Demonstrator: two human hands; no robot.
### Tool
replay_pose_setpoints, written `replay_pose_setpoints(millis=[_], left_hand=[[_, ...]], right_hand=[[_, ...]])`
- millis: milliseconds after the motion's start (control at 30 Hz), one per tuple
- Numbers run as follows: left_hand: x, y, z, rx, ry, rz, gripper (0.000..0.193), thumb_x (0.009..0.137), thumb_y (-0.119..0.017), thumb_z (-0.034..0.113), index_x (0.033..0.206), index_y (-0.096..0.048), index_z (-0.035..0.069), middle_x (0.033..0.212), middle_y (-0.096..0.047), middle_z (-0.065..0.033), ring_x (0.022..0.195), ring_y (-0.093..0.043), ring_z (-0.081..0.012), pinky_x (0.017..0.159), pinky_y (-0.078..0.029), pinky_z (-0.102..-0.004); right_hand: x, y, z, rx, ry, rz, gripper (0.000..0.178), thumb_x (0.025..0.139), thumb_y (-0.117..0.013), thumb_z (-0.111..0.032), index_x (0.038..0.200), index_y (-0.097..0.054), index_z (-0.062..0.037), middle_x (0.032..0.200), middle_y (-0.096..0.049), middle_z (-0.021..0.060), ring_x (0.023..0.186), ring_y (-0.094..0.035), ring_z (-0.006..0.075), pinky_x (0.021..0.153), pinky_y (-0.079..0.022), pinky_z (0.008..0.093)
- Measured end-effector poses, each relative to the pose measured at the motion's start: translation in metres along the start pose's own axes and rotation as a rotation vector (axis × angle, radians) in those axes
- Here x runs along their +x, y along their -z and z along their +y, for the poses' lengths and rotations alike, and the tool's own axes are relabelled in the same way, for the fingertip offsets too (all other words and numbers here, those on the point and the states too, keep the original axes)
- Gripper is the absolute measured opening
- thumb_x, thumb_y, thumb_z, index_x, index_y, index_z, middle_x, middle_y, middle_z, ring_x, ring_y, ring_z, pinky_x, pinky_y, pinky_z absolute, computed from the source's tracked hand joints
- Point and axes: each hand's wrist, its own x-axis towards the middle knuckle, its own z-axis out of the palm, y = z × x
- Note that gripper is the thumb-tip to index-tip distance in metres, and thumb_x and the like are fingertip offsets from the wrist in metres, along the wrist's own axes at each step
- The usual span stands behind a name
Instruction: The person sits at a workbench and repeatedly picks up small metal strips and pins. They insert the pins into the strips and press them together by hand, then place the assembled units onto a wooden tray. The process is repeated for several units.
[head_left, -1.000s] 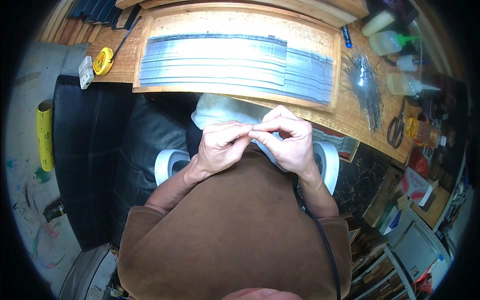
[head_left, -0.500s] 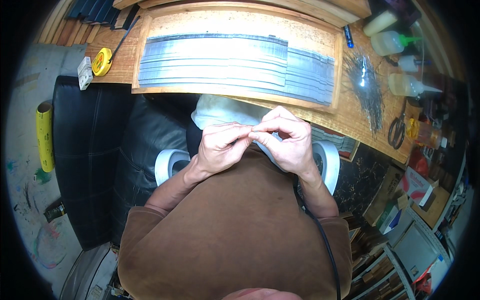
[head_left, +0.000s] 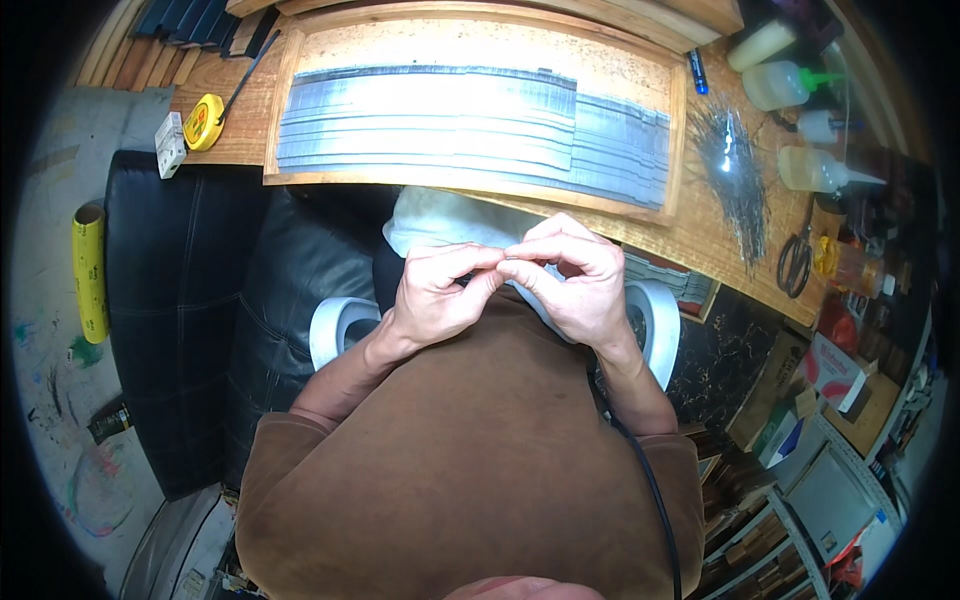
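In front of my chest, at the table's near edge, my left hand (head_left: 443,292) and my right hand (head_left: 578,278) meet at the fingertips. Thumb and forefinger are pinched together on each. Whatever lies between them is too small and covered to make out. Just beyond my hands is a shallow wooden tray (head_left: 480,188) holding overlapping rows of thin grey strips (head_left: 425,130). To its right a loose heap of fine, dark, shiny strands (head_left: 727,165) lies on the table.
Black scissors (head_left: 795,262), squeeze bottles (head_left: 775,87) and a blue marker (head_left: 697,72) are at the right. A yellow tape measure (head_left: 204,123) and a small white box (head_left: 170,145) sit at the left corner. A black leather sofa (head_left: 180,320) stands left of my white chair (head_left: 336,330).
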Motion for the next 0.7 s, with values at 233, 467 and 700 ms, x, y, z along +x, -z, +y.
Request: replay_pose_setpoints(millis=[233, 467, 700], left_hand=[[-0.0013, -0.0002, 0.0008, -0.034, 0.013, 0.012, 0.017, 0.087, -0.076, -0.009, 0.103, -0.079, -0.003, 0.089, -0.080, -0.0151, 0.076, -0.078, -0.0198, 0.070, -0.059, -0.0280], [-0.0014, 0.0003, 0.0033, -0.035, 0.027, 0.009, 0.016, 0.087, -0.076, -0.008, 0.102, -0.079, -0.003, 0.089, -0.080, -0.0149, 0.076, -0.078, -0.0199, 0.070, -0.060, -0.0284], [-0.0026, -0.0002, 0.0025, -0.042, 0.033, 0.010, 0.016, 0.087, -0.076, -0.007, 0.102, -0.079, -0.003, 0.089, -0.080, -0.0147, 0.076, -0.077, -0.0199, 0.070, -0.060, -0.0288]], right_hand=[[-0.0007, -0.0007, 0.0008, 0.076, -0.008, -0.002, 0.014, 0.086, -0.082, 0.007, 0.098, -0.079, 0.0020, 0.093, -0.073, 0.0088, 0.083, -0.069, 0.0131, 0.072, -0.055, 0.0248], [-0.0019, 0.0003, 0.0002, 0.108, -0.050, -0.024, 0.013, 0.086, -0.081, 0.010, 0.097, -0.077, 0.0054, 0.097, -0.072, 0.0107, 0.086, -0.069, 0.0142, 0.076, -0.057, 0.0257], [-0.0026, -0.0009, 0.0013, 0.140, -0.061, -0.014, 0.010, 0.087, -0.080, 0.008, 0.095, -0.077, 0.0033, 0.094, -0.072, 0.0085, 0.084, -0.069, 0.0134, 0.074, -0.056, 0.0260]])
